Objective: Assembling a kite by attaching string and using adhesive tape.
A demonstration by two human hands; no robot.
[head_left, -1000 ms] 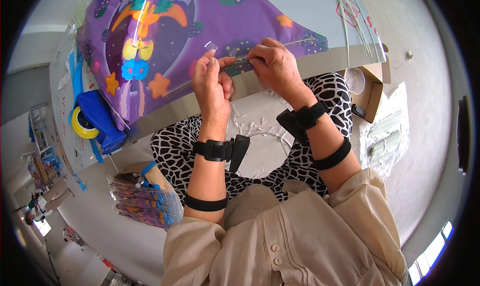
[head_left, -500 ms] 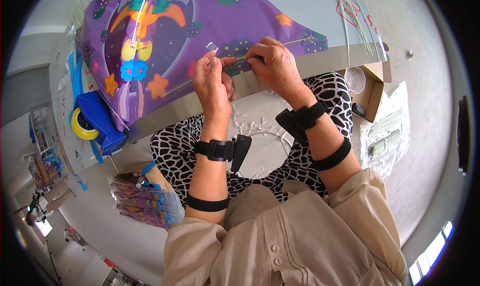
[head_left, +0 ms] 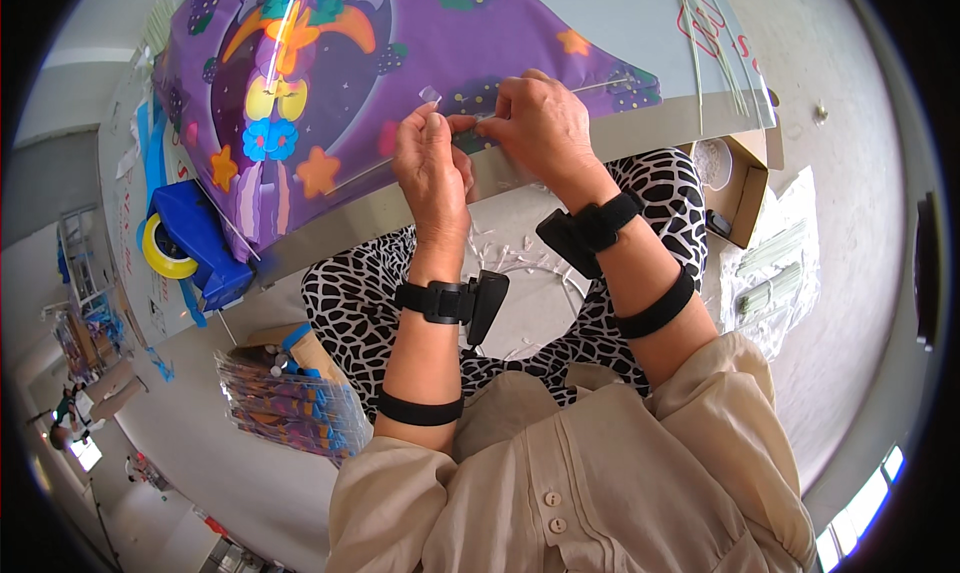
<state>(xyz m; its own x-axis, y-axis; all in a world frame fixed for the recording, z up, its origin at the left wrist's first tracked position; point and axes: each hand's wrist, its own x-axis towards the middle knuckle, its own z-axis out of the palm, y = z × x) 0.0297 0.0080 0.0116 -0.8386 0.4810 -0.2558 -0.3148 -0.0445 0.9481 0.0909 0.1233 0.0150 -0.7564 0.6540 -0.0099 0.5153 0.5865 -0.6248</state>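
A shiny purple printed sheet, shaped like a kite, lies across the board with a thin pale rod along its near edge. At that edge my right hand is closed, thumb and forefinger pinched where the rod runs. What exactly lies between those fingertips is partly hidden. Just to its left, my left hand is raised with curled fingers. A small piece of clear tape sticks up from its fingertips. Its other fingers reach the sheet's edge, close to my right fingertips.
A blue tape dispenser with a yellow-cored roll stands at the board's left edge. Pale rods lie on the board at right. Below sit a cardboard box, a plastic bag of rods and a stack of wrapped purple packages.
My right hand has shifted slightly left along the edge, its fingertips closer to my left hand. The left hand has moved a little right, still with the tape. The sheet has shifted slightly right.
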